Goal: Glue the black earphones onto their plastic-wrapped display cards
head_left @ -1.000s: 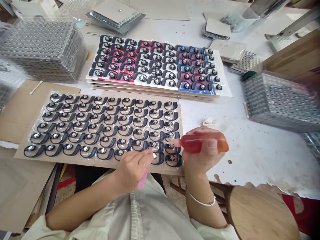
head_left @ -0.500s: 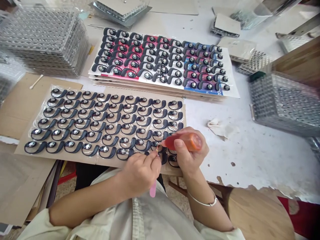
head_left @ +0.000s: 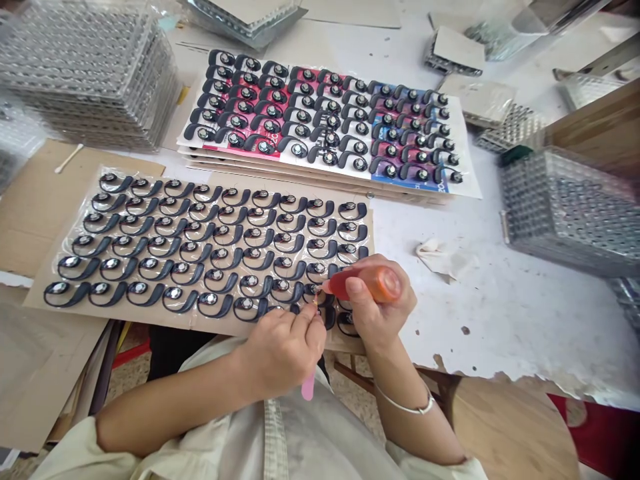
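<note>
My left hand [head_left: 290, 343] is closed around a pair of pink tweezers [head_left: 308, 387], whose thin tip points up at one of the black hook-shaped earphone parts. In my right hand [head_left: 383, 310] is an orange-red squeeze bottle [head_left: 373, 283], tilted with its narrow nozzle down to the left. Nozzle and tweezer tip nearly meet over the same part. Rows of these black parts [head_left: 173, 293] with silver round centres lie on a plastic-covered cardboard sheet [head_left: 37, 300]. My hands hide some pieces at its lower right.
Behind lies a stack of printed cards [head_left: 467, 173] bearing similar black parts. Clear plastic trays [head_left: 95, 73] are piled at the left, more trays [head_left: 575, 207] at the right. A crumpled tissue [head_left: 437, 259] and a cotton swab [head_left: 69, 159] lie on the table.
The tweezers' pink end has shifted slightly down and right with my left hand. The bottle stays almost in place. The camera view has moved a little.
</note>
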`<control>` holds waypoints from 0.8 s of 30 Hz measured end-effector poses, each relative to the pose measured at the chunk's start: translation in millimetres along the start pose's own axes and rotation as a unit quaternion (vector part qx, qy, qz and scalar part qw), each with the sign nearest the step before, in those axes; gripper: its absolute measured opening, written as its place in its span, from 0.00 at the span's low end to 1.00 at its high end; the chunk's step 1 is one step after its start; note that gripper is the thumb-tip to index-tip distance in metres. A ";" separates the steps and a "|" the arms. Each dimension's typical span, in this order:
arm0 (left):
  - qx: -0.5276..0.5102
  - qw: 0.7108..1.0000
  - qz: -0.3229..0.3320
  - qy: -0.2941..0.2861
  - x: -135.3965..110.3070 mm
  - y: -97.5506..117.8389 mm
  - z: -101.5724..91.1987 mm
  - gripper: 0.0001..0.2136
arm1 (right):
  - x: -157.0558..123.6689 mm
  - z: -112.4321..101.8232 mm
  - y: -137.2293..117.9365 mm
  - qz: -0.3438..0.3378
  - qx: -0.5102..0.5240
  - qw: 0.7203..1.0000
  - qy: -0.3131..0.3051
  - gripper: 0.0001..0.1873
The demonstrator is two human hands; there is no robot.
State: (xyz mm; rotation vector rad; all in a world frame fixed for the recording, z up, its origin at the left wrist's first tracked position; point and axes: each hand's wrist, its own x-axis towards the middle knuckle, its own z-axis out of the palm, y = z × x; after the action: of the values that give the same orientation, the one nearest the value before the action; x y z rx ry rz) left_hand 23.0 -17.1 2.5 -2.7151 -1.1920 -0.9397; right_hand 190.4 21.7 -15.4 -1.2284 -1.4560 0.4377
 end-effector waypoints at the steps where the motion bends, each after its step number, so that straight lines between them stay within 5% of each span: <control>1: 0.000 1.000 0.001 -0.001 0.1 -0.2 -0.2 0.08 | -0.1 0.0 0.4 -0.002 -0.003 1.000 0.001 0.09; 24: 0.016 1.000 0.005 -0.009 0.0 2.0 -1.5 0.05 | 3.5 0.4 -1.8 -0.025 -0.045 0.999 0.015 0.10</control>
State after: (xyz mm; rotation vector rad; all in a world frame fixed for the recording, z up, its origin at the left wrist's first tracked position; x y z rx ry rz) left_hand 23.6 -18.9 4.2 -2.7076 -1.1850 -0.8891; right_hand 189.8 24.2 -12.3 -1.2616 -1.4911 0.3210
